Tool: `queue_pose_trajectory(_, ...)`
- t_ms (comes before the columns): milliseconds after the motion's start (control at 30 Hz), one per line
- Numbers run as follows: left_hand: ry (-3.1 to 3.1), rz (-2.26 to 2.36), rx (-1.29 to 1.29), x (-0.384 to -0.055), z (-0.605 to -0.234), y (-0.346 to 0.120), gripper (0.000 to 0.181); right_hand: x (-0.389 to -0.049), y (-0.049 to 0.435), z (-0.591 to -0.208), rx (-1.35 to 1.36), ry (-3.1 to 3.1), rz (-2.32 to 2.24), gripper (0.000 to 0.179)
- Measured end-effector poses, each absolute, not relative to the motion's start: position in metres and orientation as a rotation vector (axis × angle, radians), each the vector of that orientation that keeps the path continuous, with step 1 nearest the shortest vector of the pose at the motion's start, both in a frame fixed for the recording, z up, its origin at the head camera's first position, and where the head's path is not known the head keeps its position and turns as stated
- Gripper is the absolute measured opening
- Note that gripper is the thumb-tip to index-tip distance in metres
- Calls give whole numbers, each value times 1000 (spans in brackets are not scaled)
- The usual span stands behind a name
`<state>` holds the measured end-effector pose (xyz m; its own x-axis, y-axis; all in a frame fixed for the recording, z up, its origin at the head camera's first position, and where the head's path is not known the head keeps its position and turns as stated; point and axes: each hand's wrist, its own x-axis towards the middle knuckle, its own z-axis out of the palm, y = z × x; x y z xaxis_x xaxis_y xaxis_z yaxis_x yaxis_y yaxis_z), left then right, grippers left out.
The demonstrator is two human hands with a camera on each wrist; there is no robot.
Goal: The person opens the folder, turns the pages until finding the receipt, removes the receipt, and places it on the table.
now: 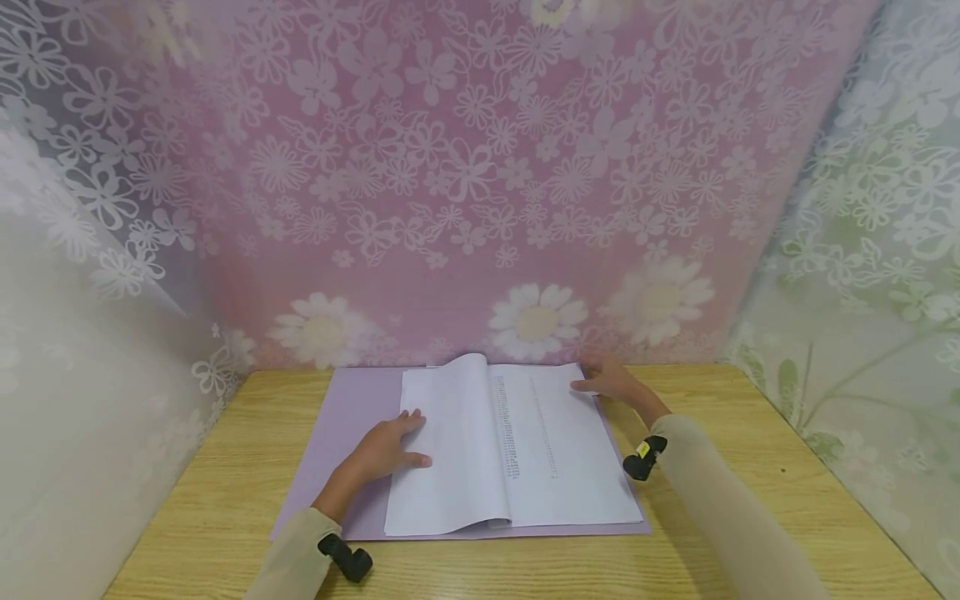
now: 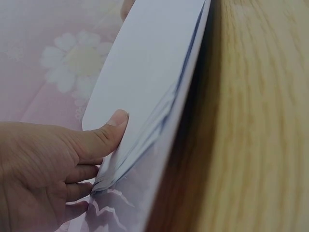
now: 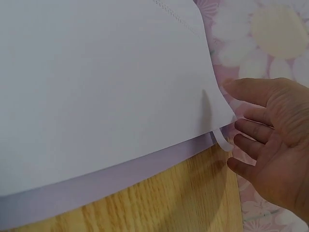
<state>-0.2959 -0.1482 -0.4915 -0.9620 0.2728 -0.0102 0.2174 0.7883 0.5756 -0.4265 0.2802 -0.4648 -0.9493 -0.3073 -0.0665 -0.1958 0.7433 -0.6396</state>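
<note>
A lilac folder [image 1: 360, 408] lies spread on the table, holding a stack of white paper sheets [image 1: 450, 450]. One sheet curls up near the middle, beside a right-hand page [image 1: 585, 450] with columns of small print. My left hand [image 1: 386, 446] rests at the left edge of the sheets. In the left wrist view, that hand's thumb [image 2: 113, 128] lies on the paper, with the other fingers along the stack's edge. Near the top right page corner, my right hand [image 1: 615, 383] has its fingers loosely extended, thumb apart; in the right wrist view the page corner [image 3: 224, 113] reaches its fingertips.
The wood-grain table [image 1: 720, 483] extends around the folder. A flowered pink curtain [image 1: 450, 208] hangs right behind the table's back edge, with pale flowered panels at both sides. A white strip [image 3: 222, 140] sticks out by the folder's corner.
</note>
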Motion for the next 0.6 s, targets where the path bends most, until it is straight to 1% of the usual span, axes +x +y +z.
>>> queue_pose_trajectory(267, 2880, 903, 381, -296, -491, -148, 78, -423, 281, -465, -403, 2760, -1118, 65)
queue_pose_trajectory(467, 2870, 921, 389, -294, -488, -148, 78, -420, 280, -461, -523, 2717, -1312, 58)
queue_pose_trajectory(600, 2868, 920, 398, -293, -487, -147, 77, -419, 283, -457, -547, 2715, -1319, 56)
